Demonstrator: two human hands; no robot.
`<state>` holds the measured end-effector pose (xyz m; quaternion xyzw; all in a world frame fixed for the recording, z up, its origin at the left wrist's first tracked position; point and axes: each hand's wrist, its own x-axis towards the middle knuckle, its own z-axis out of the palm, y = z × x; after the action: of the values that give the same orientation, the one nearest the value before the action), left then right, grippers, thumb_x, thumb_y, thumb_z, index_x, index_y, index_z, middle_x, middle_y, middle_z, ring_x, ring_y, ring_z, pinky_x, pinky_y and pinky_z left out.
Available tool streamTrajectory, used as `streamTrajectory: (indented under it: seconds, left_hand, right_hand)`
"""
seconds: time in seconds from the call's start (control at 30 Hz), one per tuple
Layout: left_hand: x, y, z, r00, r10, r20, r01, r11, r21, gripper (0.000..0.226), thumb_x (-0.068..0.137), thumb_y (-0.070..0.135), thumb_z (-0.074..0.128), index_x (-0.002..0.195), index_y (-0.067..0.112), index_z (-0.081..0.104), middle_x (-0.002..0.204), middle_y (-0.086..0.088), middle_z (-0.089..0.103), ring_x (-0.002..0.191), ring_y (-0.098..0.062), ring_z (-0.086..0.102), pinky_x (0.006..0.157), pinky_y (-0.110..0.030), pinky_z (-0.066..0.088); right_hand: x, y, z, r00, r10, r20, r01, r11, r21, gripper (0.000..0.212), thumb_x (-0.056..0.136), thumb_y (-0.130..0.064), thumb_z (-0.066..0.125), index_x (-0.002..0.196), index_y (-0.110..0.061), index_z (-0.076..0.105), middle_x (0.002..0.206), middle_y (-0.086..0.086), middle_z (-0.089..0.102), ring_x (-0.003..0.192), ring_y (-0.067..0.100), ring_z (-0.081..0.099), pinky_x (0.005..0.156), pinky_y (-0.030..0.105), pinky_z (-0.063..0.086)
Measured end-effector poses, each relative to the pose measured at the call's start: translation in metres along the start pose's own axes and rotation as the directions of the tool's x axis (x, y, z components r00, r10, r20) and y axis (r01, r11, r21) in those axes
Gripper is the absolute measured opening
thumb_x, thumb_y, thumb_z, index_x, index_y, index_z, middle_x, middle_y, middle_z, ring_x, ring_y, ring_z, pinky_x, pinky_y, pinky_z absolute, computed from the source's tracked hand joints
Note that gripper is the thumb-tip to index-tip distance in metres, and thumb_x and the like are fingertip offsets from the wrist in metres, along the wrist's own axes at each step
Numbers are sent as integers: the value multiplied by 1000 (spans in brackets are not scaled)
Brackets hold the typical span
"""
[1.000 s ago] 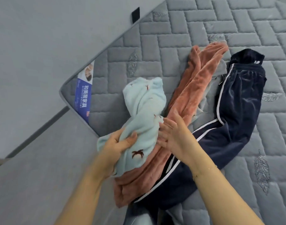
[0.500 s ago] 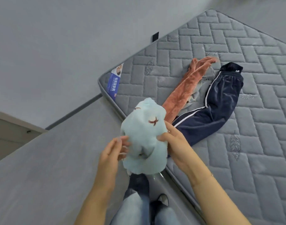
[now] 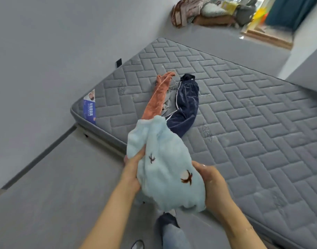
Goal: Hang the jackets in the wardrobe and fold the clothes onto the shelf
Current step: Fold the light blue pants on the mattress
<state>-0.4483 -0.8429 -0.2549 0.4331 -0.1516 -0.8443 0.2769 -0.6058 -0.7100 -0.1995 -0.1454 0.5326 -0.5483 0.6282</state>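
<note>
head view looks down on a bunched pale blue fleece garment (image 3: pixel 164 169) held up between both hands, in front of the person's legs and over the floor at the corner of the grey quilted mattress (image 3: pixel 244 123). the left hand (image 3: pixel 132 169) grips the garment's left side, thumb pressed into the fabric near a small brown embroidered mark, the other fingers wrapped behind the cloth and mostly hidden. the right hand (image 3: pixel 211 178) cups the lower right side, fingers curled round the bundle's edge; the fingertips look tucked under the fabric, though that part is hard to make out. both forearms reach forward from the bottom of the frame, converging on the garment, wrists roughly level.

on the mattress beyond, an orange plush garment (image 3: pixel 157 97) lies stretched out, its near end hidden behind the blue bundle. just beside it, on the right, lie dark navy trousers with a white side stripe (image 3: pixel 186 105), with a bit of grey cloth (image 3: pixel 167 103) between the two. a blue label (image 3: pixel 89 108) sits at the mattress corner. a blurred heap of bedding and cloth (image 3: pixel 208 11) lies on the floor far off.
</note>
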Motion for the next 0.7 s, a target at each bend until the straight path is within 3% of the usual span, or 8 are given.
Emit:
streamTrajectory:
  seconds: [0.07,0.13,0.23,0.33,0.47,0.6,0.7]
  left_hand:
    - [-28,-10,3,991,12,133,-24,996,90,48,84,31,76,128,12,65,124,-17,67,112,-36,66,89,-48,57]
    - [-55,-22,13,965,-11,261,-33,986,163,48,85,30,75,128,11,65,128,-18,64,117,-36,63,90,-46,55]
    - [-92,-41,39,897,-99,430,0,974,225,61,81,31,79,133,8,60,133,-18,61,122,-37,59,92,-46,54]
    - [-117,-56,69,812,-171,558,8,960,281,70,71,27,88,132,7,60,133,-19,61,122,-38,59,92,-45,54]
    - [-133,-78,104,739,-250,626,-17,921,389,66,63,31,93,120,7,70,126,-21,65,115,-34,64,86,-39,56]
    - [-139,-101,133,769,-104,631,-177,914,365,32,77,32,78,105,17,78,108,-9,74,103,-17,71,76,-25,57]
    - [-148,-131,162,804,-81,589,-265,838,477,44,68,39,82,87,2,71,72,-7,75,68,-5,72,57,-17,55]
  right_hand:
    - [-28,11,6,982,-4,-188,6,1000,11,67,87,-54,45,121,1,61,120,31,64,102,40,64,83,44,51]
    - [-51,20,8,942,-25,-336,34,999,21,60,95,-55,34,117,-5,59,120,29,64,104,38,61,89,45,48]
    - [-88,28,-2,883,-130,-450,148,989,4,66,77,-68,53,129,-28,52,125,7,59,114,25,59,102,45,45]
    - [-125,19,-23,827,-268,-494,301,954,-15,83,66,-74,71,139,-54,37,133,-13,53,117,15,60,94,45,52]
    - [-167,2,-57,817,-398,-418,421,906,-39,56,77,-52,73,128,-37,58,126,-1,68,111,21,67,83,37,57]
    - [-204,-7,-88,732,-534,-423,500,843,-199,34,83,-32,76,113,-17,67,107,7,74,98,20,69,76,27,56]
    - [-231,-13,-116,682,-613,-399,557,789,-260,22,91,-10,64,113,-6,64,104,7,72,96,11,65,82,23,55]
